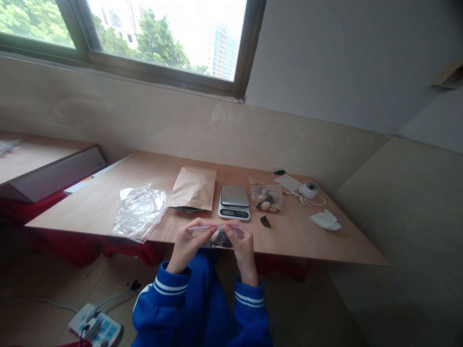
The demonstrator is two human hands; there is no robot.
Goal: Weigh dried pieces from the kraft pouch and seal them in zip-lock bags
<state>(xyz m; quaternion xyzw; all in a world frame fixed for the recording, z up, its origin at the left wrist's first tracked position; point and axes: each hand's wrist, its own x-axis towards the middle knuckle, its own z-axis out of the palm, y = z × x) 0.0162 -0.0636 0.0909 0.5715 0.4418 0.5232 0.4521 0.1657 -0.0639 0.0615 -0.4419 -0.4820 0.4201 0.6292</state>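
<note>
At the front edge of the table, a clear zip-lock bag [222, 239] with dark and pale pieces inside is stretched between my two hands. My left hand [188, 245] pinches its top seam on the left, thumb pointing inward. On the right, my right hand [242, 246] pinches the same seam, and the thumbs almost meet in the middle. Just beyond the hands stands a digital kitchen scale [234, 196] with a bare metal top. To its right lies another filled zip-lock bag [266, 196], and a loose dark curled piece [265, 221] rests in front of that.
A brown paper pouch [195, 188] and a pile of clear plastic bags [139, 212] lie left of the scale. At the right are a small white camera [309, 190] with a cable, a crumpled tissue [325, 220] and a green-handled tool [279, 172]. A power strip [104, 330] sits on the floor.
</note>
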